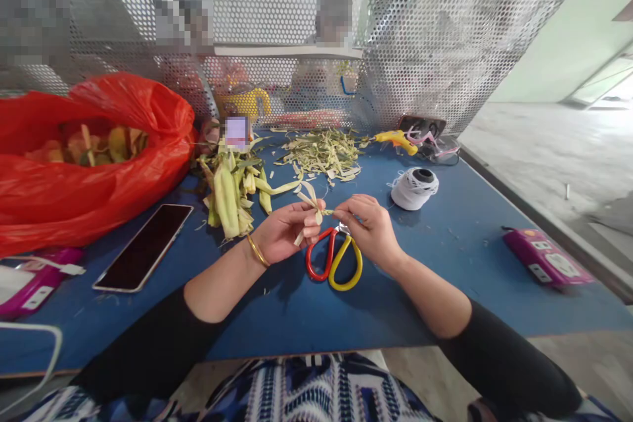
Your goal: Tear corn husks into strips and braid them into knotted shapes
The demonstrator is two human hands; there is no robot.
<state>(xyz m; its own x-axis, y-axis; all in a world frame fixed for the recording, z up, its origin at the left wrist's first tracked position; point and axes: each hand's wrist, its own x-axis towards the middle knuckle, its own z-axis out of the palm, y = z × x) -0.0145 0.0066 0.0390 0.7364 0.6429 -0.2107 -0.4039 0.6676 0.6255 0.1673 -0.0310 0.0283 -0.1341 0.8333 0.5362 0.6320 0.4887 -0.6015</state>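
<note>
A small knot of pale leaf strips (312,208) sits just above the middle of the blue counter (445,264), pinched from both sides. The left hand (287,234) is curled closed around its loose ends, and the right hand (368,227) grips its other end between thumb and forefinger. Directly under the hands are scissors (333,260) with one red and one yellow loop; their blades run up beneath the right hand, and I cannot tell whether that hand touches them. Behind the left hand lies a heap of folded green leaves (230,194), with a spread of trimmings (324,153) further back. A white thread spool (414,188) stands near the right hand, apart from it. A dark phone (143,247) lies to the left, beside a bulging red bag (74,171). The open counter lies to the right of the hands and toward the near edge, while a purple power strip (544,257) sits close to the right edge. A perforated screen (445,33) closes off the far edge.
</note>
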